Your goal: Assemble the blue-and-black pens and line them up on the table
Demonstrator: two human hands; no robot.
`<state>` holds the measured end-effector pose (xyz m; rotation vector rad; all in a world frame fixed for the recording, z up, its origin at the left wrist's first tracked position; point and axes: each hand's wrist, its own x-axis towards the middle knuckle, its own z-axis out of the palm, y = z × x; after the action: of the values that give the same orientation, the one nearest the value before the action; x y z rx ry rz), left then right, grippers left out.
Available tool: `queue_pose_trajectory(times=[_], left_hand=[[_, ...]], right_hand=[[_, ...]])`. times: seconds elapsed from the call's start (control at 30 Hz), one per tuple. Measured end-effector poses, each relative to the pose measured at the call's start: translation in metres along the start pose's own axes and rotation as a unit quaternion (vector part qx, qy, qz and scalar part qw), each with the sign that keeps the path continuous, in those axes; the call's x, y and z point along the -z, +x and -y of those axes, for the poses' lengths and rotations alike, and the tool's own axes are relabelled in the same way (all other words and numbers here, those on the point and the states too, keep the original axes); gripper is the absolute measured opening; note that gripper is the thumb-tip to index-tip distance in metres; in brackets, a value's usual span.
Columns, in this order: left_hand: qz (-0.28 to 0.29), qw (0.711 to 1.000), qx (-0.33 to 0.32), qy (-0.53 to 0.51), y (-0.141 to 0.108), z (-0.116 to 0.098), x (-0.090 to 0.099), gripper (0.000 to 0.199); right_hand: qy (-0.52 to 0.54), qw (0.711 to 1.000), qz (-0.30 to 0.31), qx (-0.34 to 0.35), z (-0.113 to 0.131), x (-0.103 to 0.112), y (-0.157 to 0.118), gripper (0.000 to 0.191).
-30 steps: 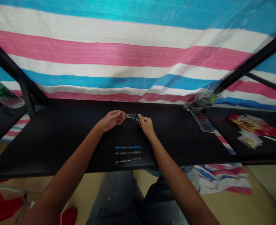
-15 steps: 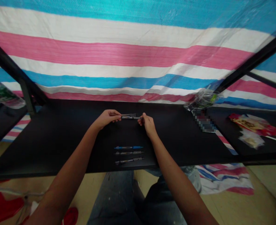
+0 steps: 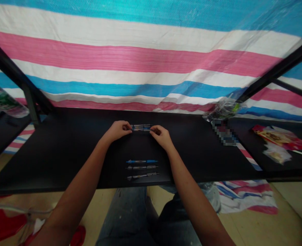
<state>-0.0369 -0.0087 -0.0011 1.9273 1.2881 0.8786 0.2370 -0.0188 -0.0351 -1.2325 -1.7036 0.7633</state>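
Observation:
A pen (image 3: 141,129) lies level across the far part of the black table (image 3: 71,150), its two ends between my hands. My left hand (image 3: 119,131) pinches its left end with curled fingers. At the right end, my right hand (image 3: 162,136) grips the pen between thumb and fingers. Right behind it is another pen (image 3: 140,125), close and roughly parallel. Nearer to me, a blue pen (image 3: 142,161), a dark clear-barrelled pen (image 3: 142,167) and a slightly tilted pen (image 3: 143,176) lie in a column, apart from both hands.
Clear plastic packaging (image 3: 224,108) and a pixelated flat item (image 3: 225,133) sit at the table's right end. Farther right are a red packet (image 3: 281,138) and a small clear bag (image 3: 277,153). A bottle (image 3: 7,102) is at left. Striped sheeting (image 3: 140,61) hangs behind.
My right hand has turned and shifted slightly, its fingers now lower over the pen's right end. The held pen sits closer against the one behind. The near pens stay put.

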Motion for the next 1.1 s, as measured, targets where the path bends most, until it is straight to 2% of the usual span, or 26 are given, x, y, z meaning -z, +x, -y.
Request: queue_pose_trajectory(times=[0.27,0.53,0.67,0.9,1.1], left_hand=[[0.027,0.998,-0.010,0.060,0.001,-0.001,-0.004,0.008],[0.022,0.997,-0.019,0.076,0.003,0.009,-0.009,0.006],[0.003,0.997,-0.038,0.071,0.003,0.012,-0.010,0.008],[0.010,0.995,-0.041,0.091,0.003,0.010,-0.009,0.006],[0.013,0.997,-0.039,0.064,0.005,0.012,-0.008,0.008]], right_hand=[[-0.102,0.994,-0.009,0.046,0.002,0.001,0.000,0.009],[-0.138,0.990,-0.016,0.037,0.001,-0.004,0.000,0.007],[-0.150,0.988,-0.025,0.037,0.002,-0.005,0.000,0.005],[-0.154,0.986,-0.038,0.043,0.004,-0.006,-0.001,0.003],[-0.144,0.988,-0.037,0.045,0.004,-0.005,-0.002,0.006]])
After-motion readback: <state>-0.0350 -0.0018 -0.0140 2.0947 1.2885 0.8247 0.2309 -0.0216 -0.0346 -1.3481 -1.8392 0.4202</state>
